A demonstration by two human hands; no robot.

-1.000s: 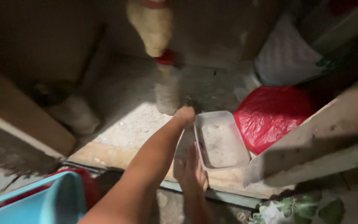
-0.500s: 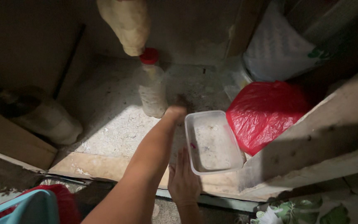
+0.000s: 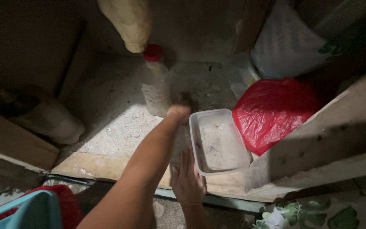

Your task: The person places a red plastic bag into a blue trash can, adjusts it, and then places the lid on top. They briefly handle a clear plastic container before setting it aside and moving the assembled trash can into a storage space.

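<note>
White sack point(image 3: 289, 46) stands at the concrete ledge's point(image 3: 106, 127) back right corner; red plastic bag point(image 3: 272, 112) lies before it. Clear rectangular tub point(image 3: 219, 142) rests near the front edge. Left hand point(image 3: 178, 112) touches the tub's far corner beside the red-capped bottle point(image 3: 155, 82); finger state cannot be told. Right hand point(image 3: 187, 182), fingers flat and spread, presses beside the tub, gripping nothing.

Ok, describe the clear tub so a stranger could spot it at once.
Start at the red plastic bag on the right of the concrete floor. Just left of it lies a rectangular plastic tub, beside the right hand. It alone is open-topped, shallow and translucent.
</note>
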